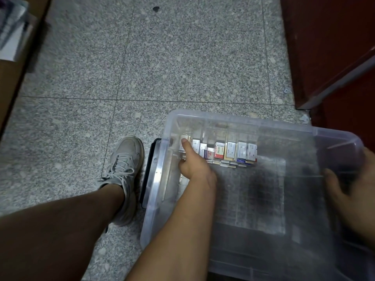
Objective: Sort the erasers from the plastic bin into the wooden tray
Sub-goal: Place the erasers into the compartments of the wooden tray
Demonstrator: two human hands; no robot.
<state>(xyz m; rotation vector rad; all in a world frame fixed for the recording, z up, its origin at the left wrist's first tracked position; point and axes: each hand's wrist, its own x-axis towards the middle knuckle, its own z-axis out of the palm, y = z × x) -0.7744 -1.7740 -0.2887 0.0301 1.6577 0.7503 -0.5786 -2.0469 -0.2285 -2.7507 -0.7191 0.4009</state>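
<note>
Inside the plastic bin (263,122), the end eraser (185,138) of a row is pressed under the left hand's (192,166) straight forefinger, with nothing gripped. The bin's rim is clasped by the right hand (354,191). The eraser should be tipped loose before being pinched.

A floor (182,57) of grey speckled stone tiles, crossed by thin grout lines and marked by one dark spot (155,9), fills the scene under flat, even light. A dark red-brown wooden panel (324,47) with a pale metal strip (334,78) stands at right; at left, blurred papers (12,27) lie on a brown surface (12,82).
</note>
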